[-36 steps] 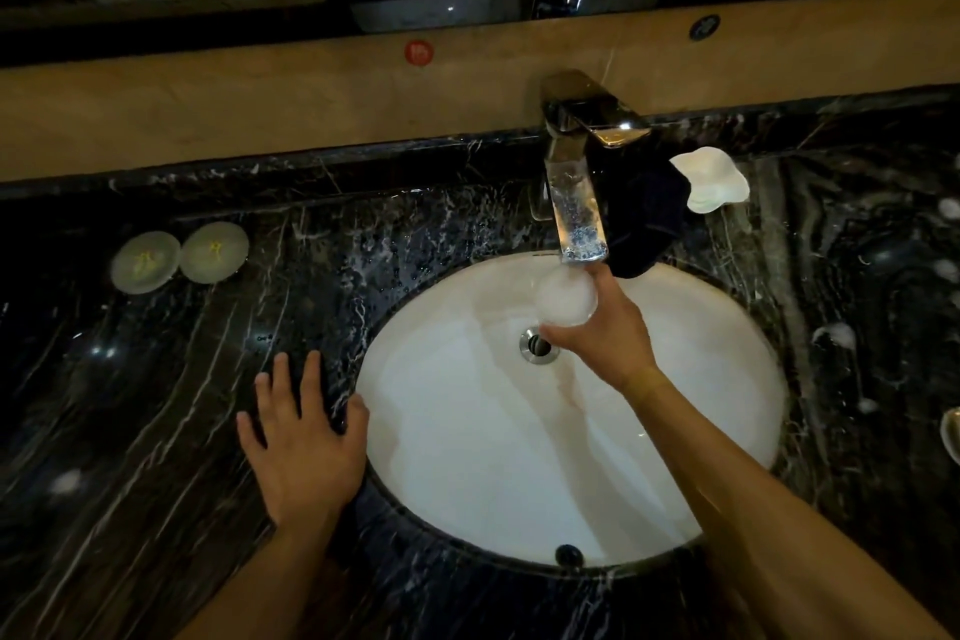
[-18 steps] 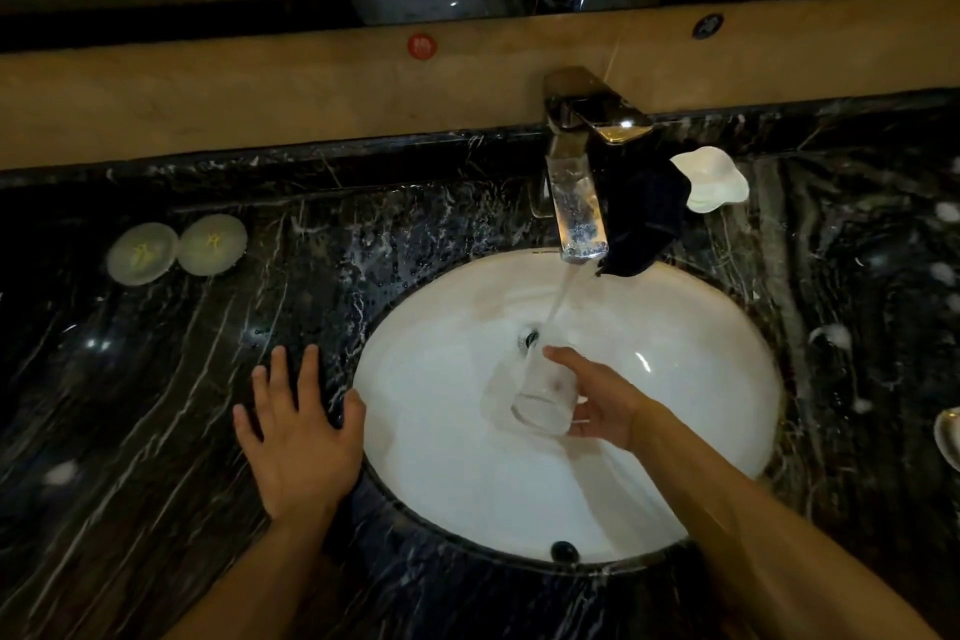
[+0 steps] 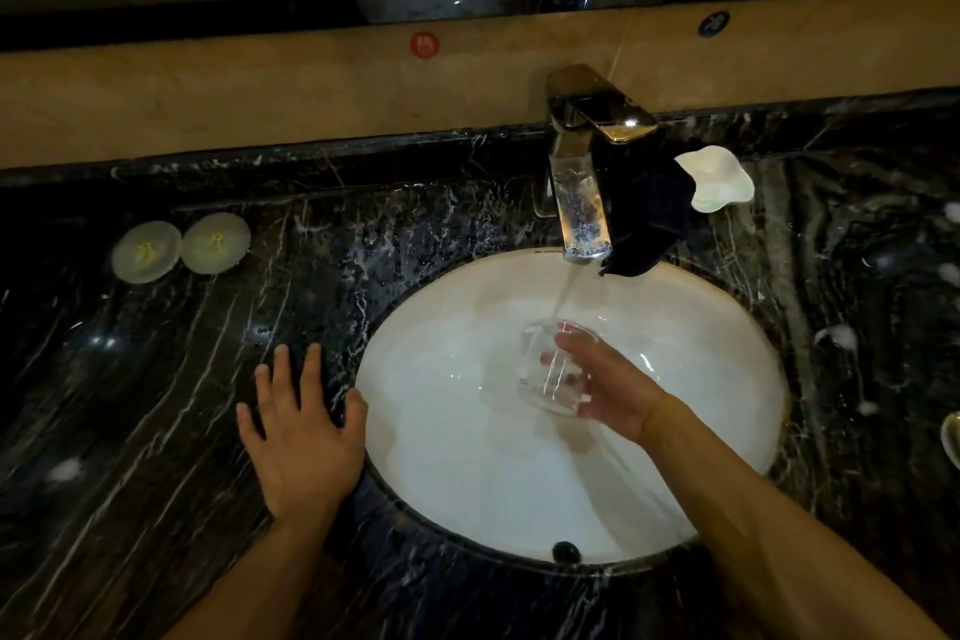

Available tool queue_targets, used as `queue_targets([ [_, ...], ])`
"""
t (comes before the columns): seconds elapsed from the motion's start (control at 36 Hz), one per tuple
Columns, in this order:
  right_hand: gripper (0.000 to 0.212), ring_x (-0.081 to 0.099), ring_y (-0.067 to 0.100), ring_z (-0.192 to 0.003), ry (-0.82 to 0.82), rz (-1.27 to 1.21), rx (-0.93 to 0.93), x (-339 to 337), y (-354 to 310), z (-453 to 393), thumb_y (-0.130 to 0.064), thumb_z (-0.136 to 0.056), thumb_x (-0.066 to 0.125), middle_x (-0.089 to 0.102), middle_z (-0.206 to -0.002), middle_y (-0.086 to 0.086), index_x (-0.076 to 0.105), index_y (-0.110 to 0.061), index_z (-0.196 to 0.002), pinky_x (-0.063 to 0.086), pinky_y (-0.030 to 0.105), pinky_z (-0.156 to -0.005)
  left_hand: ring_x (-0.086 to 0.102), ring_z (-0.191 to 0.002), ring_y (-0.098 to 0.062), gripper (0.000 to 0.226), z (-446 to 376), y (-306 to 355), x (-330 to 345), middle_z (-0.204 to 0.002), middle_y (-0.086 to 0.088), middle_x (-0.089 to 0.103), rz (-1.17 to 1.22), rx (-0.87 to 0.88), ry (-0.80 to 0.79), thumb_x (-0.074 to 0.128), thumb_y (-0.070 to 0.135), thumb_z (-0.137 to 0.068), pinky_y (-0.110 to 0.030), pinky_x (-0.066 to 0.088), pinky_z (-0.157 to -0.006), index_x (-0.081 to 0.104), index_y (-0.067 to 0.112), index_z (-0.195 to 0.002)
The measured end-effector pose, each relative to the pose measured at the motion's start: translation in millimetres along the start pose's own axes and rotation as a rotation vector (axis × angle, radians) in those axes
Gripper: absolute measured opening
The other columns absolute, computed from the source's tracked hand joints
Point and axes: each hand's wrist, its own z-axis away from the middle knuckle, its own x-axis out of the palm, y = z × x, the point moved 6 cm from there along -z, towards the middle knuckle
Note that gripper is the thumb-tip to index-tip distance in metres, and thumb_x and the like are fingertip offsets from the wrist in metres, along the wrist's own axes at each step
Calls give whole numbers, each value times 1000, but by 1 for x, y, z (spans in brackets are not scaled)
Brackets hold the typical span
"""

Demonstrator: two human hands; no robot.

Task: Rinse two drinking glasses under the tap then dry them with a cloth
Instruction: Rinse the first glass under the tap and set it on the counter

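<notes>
At frame centre, over the white oval basin, the right hand gripped a clear drinking glass under the chrome tap; the left hand lay flat, fingers spread, on the black marble counter. The red round sticker had unreadable writing.

The picture is dim. The white sink is the brightest part. Small shiny spots glint on the tap. The dark counter looks blurry and bent at the edges.

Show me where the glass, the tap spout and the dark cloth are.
glass [image 3: 551, 382]: head view, its clear side wall.
tap spout [image 3: 581, 208]: head view, middle of spout.
dark cloth [image 3: 649, 218]: head view, its folded middle.
</notes>
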Motion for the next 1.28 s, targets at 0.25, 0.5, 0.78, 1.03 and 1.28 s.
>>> queue_targets([
  [0.25, 77, 57, 10, -107, 297, 591, -563, 11, -53, 5, -35, -64, 90, 59, -123, -17, 50, -42, -129, 49, 27, -85, 13, -152, -28, 70, 1, 1, -2, -164, -8, 21, 7, -1, 1, 34, 54, -91, -56, 10, -120, 30, 26, -155],
  [0.5, 74, 55, 8, -108, 489, 791, -655, 7, -83, 18, -37, -71, 86, 57, -123, -12, 48, -30, -134, 46, 30, -83, 15, -152, -28, 71, 0, 1, -2, -164, -8, 22, 12, 1, 5, 34, 55, -90, -58, 12, -119, 31, 25, -154],
  [0.78, 58, 58, 14, -102, 264, 728, -393, -15, -88, 19, -30, -70, 88, 62, -113, -13, 57, -35, -119, 45, 29, -82, 14, -152, -27, 71, 1, 0, -1, -164, -8, 21, -4, 2, 3, 33, 55, -91, -56, 10, -120, 30, 25, -155],
  [1.03, 75, 60, 7, -118, 80, 454, -562, 13, -83, 7, -7, -67, 90, 65, -126, -14, 57, -36, -127, 50, 26, -96, 15, -152, -28, 72, 1, 2, -2, -164, -8, 22, -8, 1, 2, 30, 56, -90, -58, 12, -119, 31, 25, -155],
  [1.28, 72, 56, 14, -102, 554, 805, -770, 22, -97, 25, -24, -70, 87, 60, -126, -3, 54, -21, -135, 43, 26, -81, 14, -152, -28, 71, 1, 1, -1, -164, -7, 21, -11, 1, -1, 32, 55, -90, -57, 11, -119, 30, 25, -155],
])
